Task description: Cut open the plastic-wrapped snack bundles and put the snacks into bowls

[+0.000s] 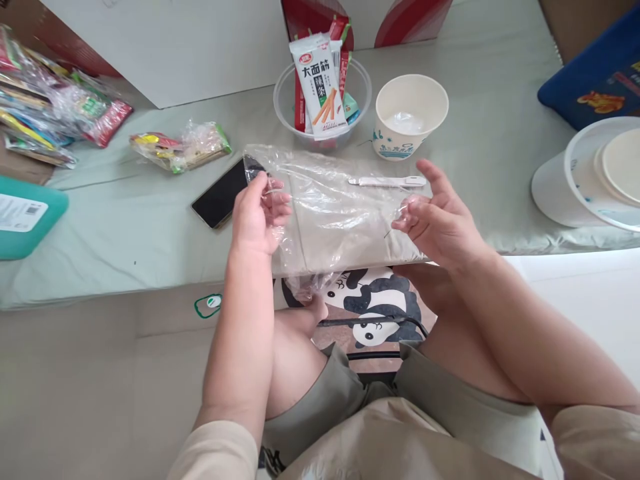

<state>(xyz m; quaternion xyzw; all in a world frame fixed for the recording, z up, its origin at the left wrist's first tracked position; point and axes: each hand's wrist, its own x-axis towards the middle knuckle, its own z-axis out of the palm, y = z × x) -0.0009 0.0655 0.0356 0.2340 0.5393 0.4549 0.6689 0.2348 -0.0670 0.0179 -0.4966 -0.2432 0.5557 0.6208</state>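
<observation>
A clear plastic bag (325, 200) is spread between my two hands, above the table edge, its lower end hanging toward my lap. My left hand (257, 213) is closed on the bag's left side, fingers curled. At the other side, my right hand (435, 220) pinches a clear piece of the plastic between thumb and fingers, index finger raised. A slim white craft knife (387, 181) lies beyond the bag, close to my right hand. Left of the bag is a black phone (217, 197), its corner partly covered by the plastic.
A clear bowl (280, 110) holds upright snack packets (320, 87). Beside it stands a white paper cup (395, 143) with clear plastic inside. Wrapped snacks (183, 147) and a larger pile (60, 100) lie left. Stacked tubs (560, 180) stand right; a white box (175, 47) is behind.
</observation>
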